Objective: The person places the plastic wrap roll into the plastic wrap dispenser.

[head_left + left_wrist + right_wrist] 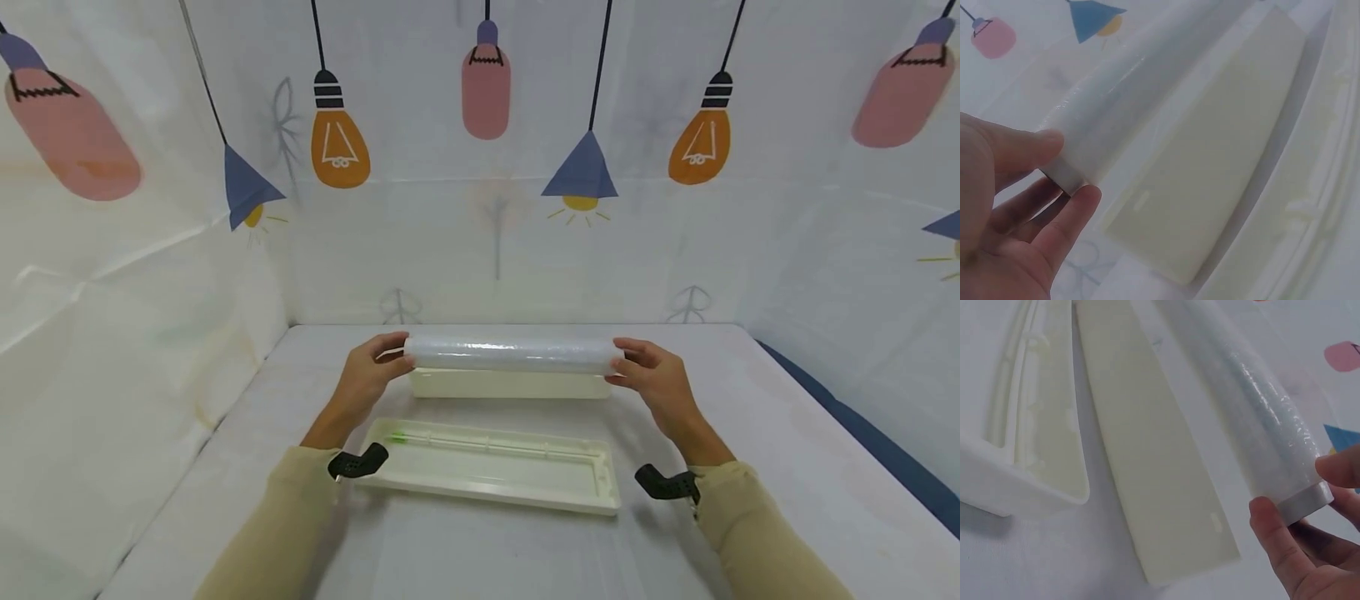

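Observation:
A roll of cling film (512, 355) is held level above a cream plastic box (512, 385) toward the back of the table. My left hand (369, 373) grips the roll's left end between thumb and fingers, and my right hand (658, 383) grips the right end the same way. In the left wrist view, the thumb and fingertips pinch the core end of the film roll (1116, 87). The right wrist view shows the grey core end sticking out of the roll (1305, 503) between the fingers. Whether the roll touches the box is hard to tell.
Nearer to me lies a shallow cream lid (487, 493), inner side up, with a long ridge and a green bit at its left end. The white table (480, 558) meets a patterned curtain (450, 242) at the back and left.

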Demonstrator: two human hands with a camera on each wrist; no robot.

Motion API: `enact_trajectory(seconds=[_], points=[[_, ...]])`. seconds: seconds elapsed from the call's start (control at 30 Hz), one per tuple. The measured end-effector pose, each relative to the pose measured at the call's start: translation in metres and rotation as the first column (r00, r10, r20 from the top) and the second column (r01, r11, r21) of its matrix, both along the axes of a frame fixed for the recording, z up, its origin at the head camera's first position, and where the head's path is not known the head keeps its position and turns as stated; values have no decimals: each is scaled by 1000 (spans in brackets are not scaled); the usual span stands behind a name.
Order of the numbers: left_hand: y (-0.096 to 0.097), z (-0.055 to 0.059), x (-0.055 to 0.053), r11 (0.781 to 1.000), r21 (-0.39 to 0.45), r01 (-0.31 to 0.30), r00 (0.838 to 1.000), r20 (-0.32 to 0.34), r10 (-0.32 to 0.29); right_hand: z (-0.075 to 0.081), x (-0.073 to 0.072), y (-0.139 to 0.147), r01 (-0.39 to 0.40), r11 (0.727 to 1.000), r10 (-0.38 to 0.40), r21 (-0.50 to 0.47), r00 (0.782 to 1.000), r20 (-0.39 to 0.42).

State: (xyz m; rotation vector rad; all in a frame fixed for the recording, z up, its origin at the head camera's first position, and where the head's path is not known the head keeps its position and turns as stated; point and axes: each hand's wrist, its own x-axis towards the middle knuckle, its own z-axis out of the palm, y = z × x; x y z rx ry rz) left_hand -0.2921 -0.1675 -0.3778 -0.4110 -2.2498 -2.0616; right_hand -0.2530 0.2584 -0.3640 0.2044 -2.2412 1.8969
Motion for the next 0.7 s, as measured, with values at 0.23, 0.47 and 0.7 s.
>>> enact_trajectory(seconds=[0.23,0.47,0.7], points=[[6,2,-4,999,-19,-27,999,28,28,-2,-4,2,32,999,-33,24,999,26],[3,7,-11,999,-26,-32,999,20,33,-5,-15,0,25,1000,-25,7,999,33],[1,7,-20,999,-13,-34,998,43,34,-3,-28,1,4,1000,-3,-20,1000,28]])
